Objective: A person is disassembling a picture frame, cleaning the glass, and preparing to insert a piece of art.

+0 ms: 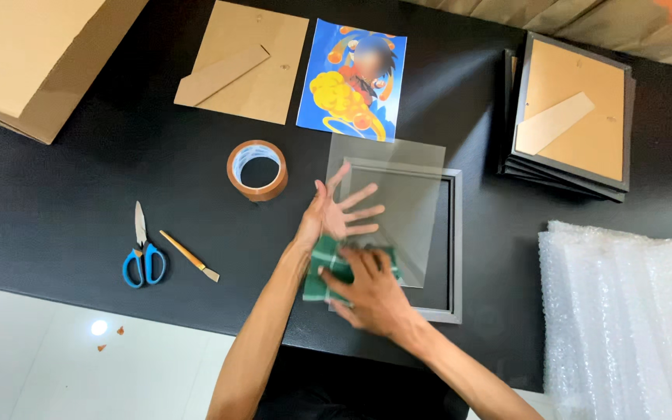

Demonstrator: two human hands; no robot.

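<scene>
Glass pane under left hand, cloth under right hand

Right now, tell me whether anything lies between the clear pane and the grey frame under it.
Nothing visible does. The clear pane is held tilted over the grey frame, whose opening shows bare. The left hand lies flat against the pane; the right hand presses a green cloth at its lower left edge, beside the frame's left side.

Clear glass pane tilted over dark frame, green checked cloth at its lower edge
</scene>
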